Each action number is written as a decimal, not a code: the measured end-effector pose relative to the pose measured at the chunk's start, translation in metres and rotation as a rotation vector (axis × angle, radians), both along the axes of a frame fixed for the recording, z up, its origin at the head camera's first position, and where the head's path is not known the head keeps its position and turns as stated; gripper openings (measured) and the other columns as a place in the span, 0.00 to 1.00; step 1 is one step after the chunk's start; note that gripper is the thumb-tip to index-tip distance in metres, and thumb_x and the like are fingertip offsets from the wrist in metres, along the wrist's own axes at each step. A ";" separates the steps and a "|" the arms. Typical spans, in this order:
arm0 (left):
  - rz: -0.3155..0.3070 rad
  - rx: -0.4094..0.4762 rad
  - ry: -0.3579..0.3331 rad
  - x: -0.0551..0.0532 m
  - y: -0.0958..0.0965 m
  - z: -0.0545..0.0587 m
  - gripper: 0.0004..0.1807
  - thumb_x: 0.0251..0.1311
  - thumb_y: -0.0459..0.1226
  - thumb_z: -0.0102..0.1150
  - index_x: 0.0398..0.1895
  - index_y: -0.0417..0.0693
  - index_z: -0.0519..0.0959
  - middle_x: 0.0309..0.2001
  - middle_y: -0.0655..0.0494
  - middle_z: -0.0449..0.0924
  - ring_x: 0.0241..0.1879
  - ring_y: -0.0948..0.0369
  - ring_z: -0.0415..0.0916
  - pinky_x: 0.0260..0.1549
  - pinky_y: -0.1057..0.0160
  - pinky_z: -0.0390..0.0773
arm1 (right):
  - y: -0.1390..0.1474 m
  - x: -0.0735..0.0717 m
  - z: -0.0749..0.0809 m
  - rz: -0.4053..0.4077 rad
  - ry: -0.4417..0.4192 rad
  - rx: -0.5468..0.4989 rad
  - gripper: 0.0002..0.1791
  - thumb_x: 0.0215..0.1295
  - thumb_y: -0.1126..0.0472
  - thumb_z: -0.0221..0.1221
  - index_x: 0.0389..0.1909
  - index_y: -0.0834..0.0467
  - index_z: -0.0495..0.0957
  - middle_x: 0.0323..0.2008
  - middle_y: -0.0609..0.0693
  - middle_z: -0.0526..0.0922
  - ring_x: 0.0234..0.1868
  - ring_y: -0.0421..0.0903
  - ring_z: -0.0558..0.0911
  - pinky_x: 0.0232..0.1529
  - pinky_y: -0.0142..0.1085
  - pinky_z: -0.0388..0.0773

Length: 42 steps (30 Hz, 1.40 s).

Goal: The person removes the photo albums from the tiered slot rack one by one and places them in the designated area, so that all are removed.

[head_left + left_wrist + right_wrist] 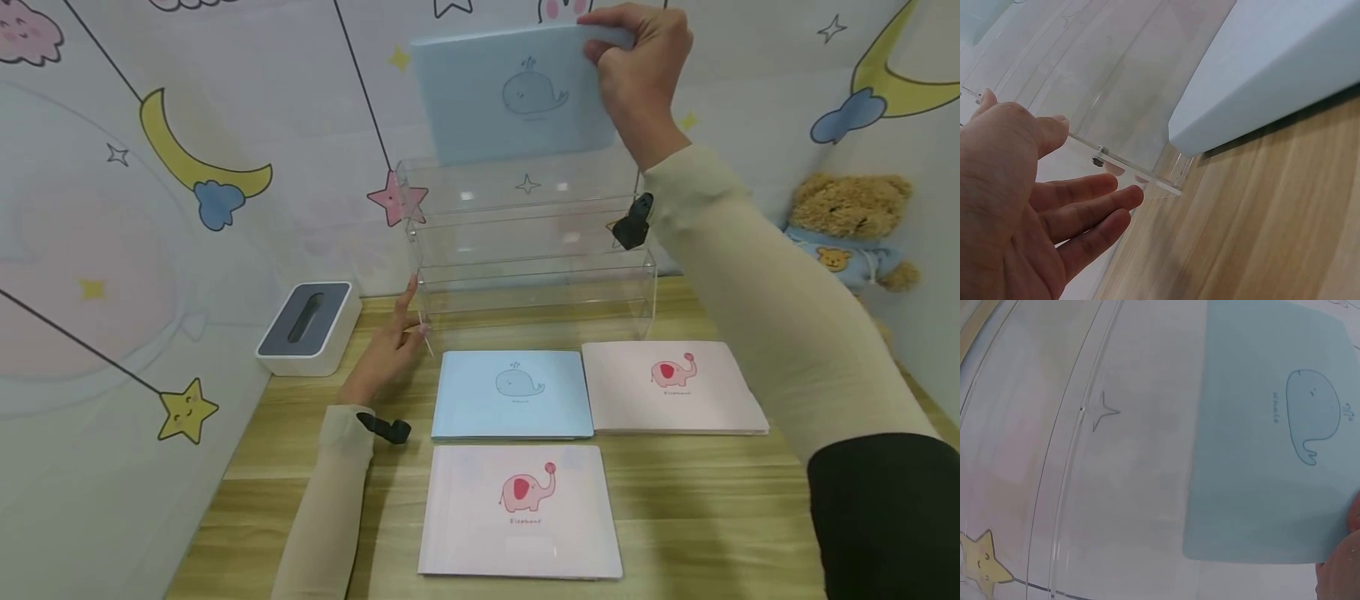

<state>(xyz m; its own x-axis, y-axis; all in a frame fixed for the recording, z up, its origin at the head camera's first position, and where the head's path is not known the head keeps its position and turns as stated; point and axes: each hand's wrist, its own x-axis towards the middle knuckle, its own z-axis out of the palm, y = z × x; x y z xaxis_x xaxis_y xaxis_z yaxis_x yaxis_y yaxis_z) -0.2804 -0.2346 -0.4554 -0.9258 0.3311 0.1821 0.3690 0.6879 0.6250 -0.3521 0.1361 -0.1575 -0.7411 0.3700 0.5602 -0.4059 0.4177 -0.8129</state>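
Observation:
High at the back, my right hand pinches the upper right corner of a light blue notebook with a whale drawing. The notebook hangs upright above the top tier of a clear acrylic display rack; its lower edge overlaps the top tier in the head view. The right wrist view shows the word "Whale" under the drawing. My left hand is at the rack's left side panel, index finger stretched up along it. In the left wrist view, thumb and index fingertip overlap the panel's edge, the other fingers loosely extended beside a screw.
Before the rack lie another blue whale notebook, a pink elephant notebook to its right, and a second pink elephant notebook nearer me. A white box with a grey top stands left; a teddy bear sits right. A patterned backdrop hangs behind.

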 end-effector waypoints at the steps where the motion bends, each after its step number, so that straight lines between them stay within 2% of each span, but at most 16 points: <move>1: 0.000 0.000 -0.001 0.000 0.000 0.000 0.45 0.85 0.47 0.48 0.87 0.81 0.29 0.70 0.30 0.78 0.66 0.34 0.82 0.69 0.29 0.74 | 0.000 0.000 0.000 -0.002 0.008 -0.002 0.22 0.72 0.76 0.57 0.50 0.51 0.92 0.57 0.45 0.91 0.62 0.35 0.88 0.67 0.25 0.78; 5: -0.001 0.003 0.000 0.000 0.000 -0.001 0.45 0.85 0.47 0.48 0.87 0.82 0.29 0.70 0.30 0.78 0.66 0.34 0.82 0.69 0.30 0.74 | 0.002 0.002 0.001 -0.019 0.041 0.015 0.23 0.70 0.78 0.56 0.50 0.53 0.92 0.57 0.45 0.90 0.62 0.36 0.87 0.66 0.25 0.78; 11: -0.007 0.007 -0.003 -0.002 0.002 -0.001 0.45 0.85 0.47 0.48 0.87 0.82 0.30 0.69 0.31 0.79 0.66 0.34 0.82 0.69 0.29 0.74 | 0.011 0.007 0.000 -0.005 0.051 0.019 0.23 0.71 0.77 0.57 0.50 0.50 0.93 0.58 0.42 0.88 0.63 0.36 0.86 0.68 0.26 0.77; 15: -0.010 0.013 0.002 -0.003 0.002 -0.001 0.44 0.85 0.47 0.48 0.87 0.82 0.30 0.69 0.31 0.79 0.65 0.34 0.83 0.69 0.30 0.74 | 0.019 0.016 -0.003 0.015 0.025 0.003 0.20 0.74 0.74 0.58 0.50 0.49 0.93 0.58 0.43 0.89 0.64 0.36 0.86 0.70 0.26 0.76; 18: -0.007 0.011 0.001 -0.003 0.002 -0.001 0.44 0.85 0.48 0.47 0.87 0.82 0.30 0.69 0.31 0.79 0.64 0.34 0.83 0.69 0.30 0.74 | 0.026 0.026 -0.008 0.041 0.015 -0.029 0.18 0.73 0.73 0.60 0.48 0.50 0.93 0.55 0.44 0.91 0.62 0.36 0.87 0.69 0.27 0.77; 23: -0.014 0.014 -0.010 -0.003 0.001 0.002 0.45 0.85 0.48 0.47 0.87 0.81 0.30 0.70 0.31 0.79 0.66 0.35 0.82 0.70 0.30 0.74 | 0.036 0.046 -0.022 0.069 -0.004 -0.084 0.16 0.72 0.73 0.63 0.45 0.51 0.94 0.50 0.42 0.92 0.57 0.38 0.90 0.67 0.30 0.80; 28: -0.017 0.021 -0.012 -0.004 0.000 0.003 0.45 0.85 0.46 0.48 0.87 0.81 0.30 0.71 0.32 0.78 0.67 0.35 0.81 0.71 0.30 0.72 | 0.044 0.062 -0.038 0.085 -0.024 -0.112 0.14 0.71 0.72 0.65 0.45 0.52 0.94 0.52 0.43 0.92 0.56 0.38 0.91 0.66 0.32 0.82; 38: -0.018 0.021 0.003 -0.004 0.002 0.002 0.45 0.85 0.47 0.48 0.87 0.80 0.31 0.70 0.31 0.79 0.66 0.35 0.82 0.70 0.29 0.72 | 0.063 0.084 -0.070 0.062 -0.070 -0.129 0.13 0.69 0.71 0.69 0.44 0.51 0.94 0.48 0.41 0.93 0.51 0.37 0.89 0.63 0.33 0.84; 42: -0.020 0.021 0.006 -0.004 0.001 0.002 0.45 0.85 0.46 0.48 0.87 0.80 0.31 0.70 0.31 0.79 0.67 0.34 0.82 0.70 0.29 0.72 | 0.073 0.093 -0.087 0.056 -0.103 -0.139 0.14 0.69 0.72 0.68 0.44 0.52 0.95 0.45 0.40 0.92 0.49 0.36 0.90 0.62 0.38 0.85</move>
<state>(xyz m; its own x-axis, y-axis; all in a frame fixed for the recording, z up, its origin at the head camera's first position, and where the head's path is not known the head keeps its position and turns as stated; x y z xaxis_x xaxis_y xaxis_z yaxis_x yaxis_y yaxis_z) -0.2844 -0.2337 -0.4530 -0.9178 0.3456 0.1953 0.3867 0.6668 0.6370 -0.2590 0.2088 -0.2443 -0.8136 0.3952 0.4264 -0.3369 0.2771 -0.8998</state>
